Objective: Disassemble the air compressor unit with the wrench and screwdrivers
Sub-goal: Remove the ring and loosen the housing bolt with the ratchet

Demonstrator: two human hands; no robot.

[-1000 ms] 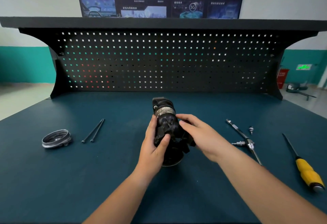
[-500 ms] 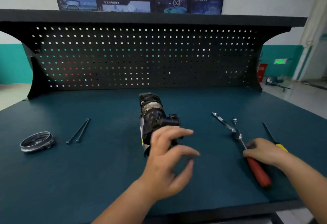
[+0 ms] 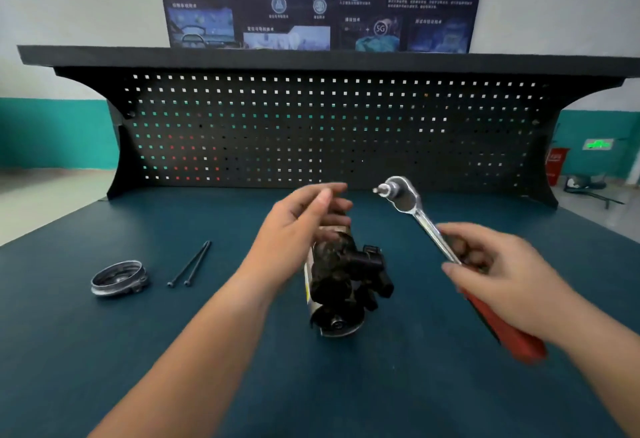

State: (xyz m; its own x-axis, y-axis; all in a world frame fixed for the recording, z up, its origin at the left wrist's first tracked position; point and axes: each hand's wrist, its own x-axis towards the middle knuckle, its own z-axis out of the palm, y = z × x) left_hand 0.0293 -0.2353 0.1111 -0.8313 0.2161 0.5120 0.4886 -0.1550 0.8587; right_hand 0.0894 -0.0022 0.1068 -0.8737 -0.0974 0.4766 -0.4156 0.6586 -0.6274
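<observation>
The black air compressor unit [image 3: 343,278] lies on the teal bench top, its round end toward me. My left hand [image 3: 298,226] hovers over its far end with fingers loosely spread, holding nothing. My right hand [image 3: 491,264] grips the ratchet wrench [image 3: 408,202] by the shaft above its red handle. The wrench is raised off the bench, and its chrome head with a small bit points left, to the right of my left fingertips.
A metal ring cover [image 3: 117,278] and two long black bolts [image 3: 190,264] lie on the left of the bench top [image 3: 138,351]. The black pegboard [image 3: 311,132] closes the back under a shelf. The screwdrivers are out of view.
My right hand took the ratchet wrench off the bench at the right and lifted it toward the compressor. My left hand let go of the unit and rose above its far end.
</observation>
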